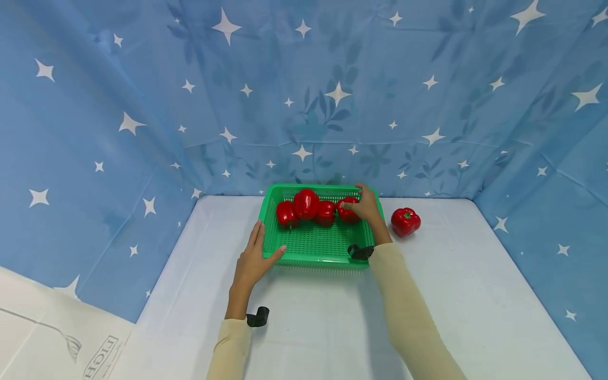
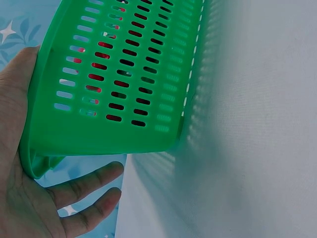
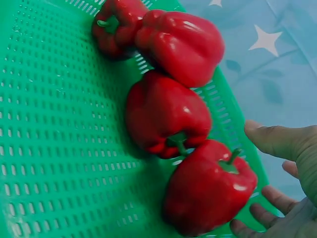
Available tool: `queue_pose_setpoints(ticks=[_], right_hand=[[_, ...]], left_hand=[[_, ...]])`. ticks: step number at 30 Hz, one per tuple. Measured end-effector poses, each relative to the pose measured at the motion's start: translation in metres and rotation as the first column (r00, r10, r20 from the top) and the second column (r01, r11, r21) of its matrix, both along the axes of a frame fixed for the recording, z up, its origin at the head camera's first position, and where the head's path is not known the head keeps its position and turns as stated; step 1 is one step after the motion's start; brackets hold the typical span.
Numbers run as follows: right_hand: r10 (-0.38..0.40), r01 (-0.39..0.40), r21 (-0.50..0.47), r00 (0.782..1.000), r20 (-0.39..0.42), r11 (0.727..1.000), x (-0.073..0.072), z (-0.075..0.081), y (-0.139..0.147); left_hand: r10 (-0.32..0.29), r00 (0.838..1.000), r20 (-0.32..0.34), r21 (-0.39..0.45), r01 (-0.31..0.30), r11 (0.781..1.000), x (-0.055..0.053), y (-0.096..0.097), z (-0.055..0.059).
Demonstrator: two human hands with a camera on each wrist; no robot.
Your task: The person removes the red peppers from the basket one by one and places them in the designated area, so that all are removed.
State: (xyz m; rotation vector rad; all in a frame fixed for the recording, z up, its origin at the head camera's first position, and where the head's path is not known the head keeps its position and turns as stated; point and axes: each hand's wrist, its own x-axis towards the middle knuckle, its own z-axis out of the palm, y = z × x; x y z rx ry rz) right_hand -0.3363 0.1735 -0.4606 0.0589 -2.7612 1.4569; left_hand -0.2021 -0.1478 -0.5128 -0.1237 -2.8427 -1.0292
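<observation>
Several red bell peppers [image 1: 306, 204] lie along the back of a green plastic basket [image 1: 313, 259]. My left hand [image 1: 252, 264] is at the basket's front left corner, its palm against the rim and its fingers extended, as the left wrist view also shows. Above the right end of the basket is my right hand [image 1: 367, 207], beside the rightmost bell pepper [image 3: 210, 191]. In the right wrist view its fingers are spread, with a gap between the thumb and that pepper. One more bell pepper [image 1: 406, 221] sits on the table, right of the basket.
The basket stands on a white-covered table [image 1: 313, 327], close to the back. A blue curtain [image 1: 332, 126] with white stars hangs behind the table and along both sides. Pale printed material [image 1: 62, 332] shows at the lower left.
</observation>
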Motion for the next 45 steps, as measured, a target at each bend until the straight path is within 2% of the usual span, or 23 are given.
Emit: queue_pose_setpoints(ticks=[9, 15, 23, 30, 45], right_hand=[[0.008, -0.009, 0.007, 0.998, 0.062, 1.000, 0.003, -0.018, -0.003], [-0.013, 0.008, 0.046, 0.995, 0.099, 0.999, 0.002, -0.022, -0.004], [-0.005, -0.011, 0.110, 0.989, 0.148, 0.994, -0.002, -0.025, -0.003], [0.008, -0.027, 0.126, 0.988, 0.152, 0.992, -0.005, -0.030, 0.000], [0.022, -0.044, 0.178, 0.992, 0.125, 0.983, -0.005, -0.028, 0.001]], left_hand=[[0.000, 1.000, -0.014, 0.006, 0.000, 1.000, 0.000, 0.000, 0.000], [-0.005, 0.999, -0.032, 0.012, 0.005, 1.000, 0.000, 0.000, 0.000], [0.001, 1.000, -0.028, 0.020, 0.000, 1.000, 0.000, 0.001, 0.001], [-0.001, 1.000, -0.015, 0.014, 0.001, 1.000, -0.001, 0.000, -0.001], [0.001, 1.000, -0.001, 0.013, -0.001, 1.000, -0.001, 0.000, 0.001]])
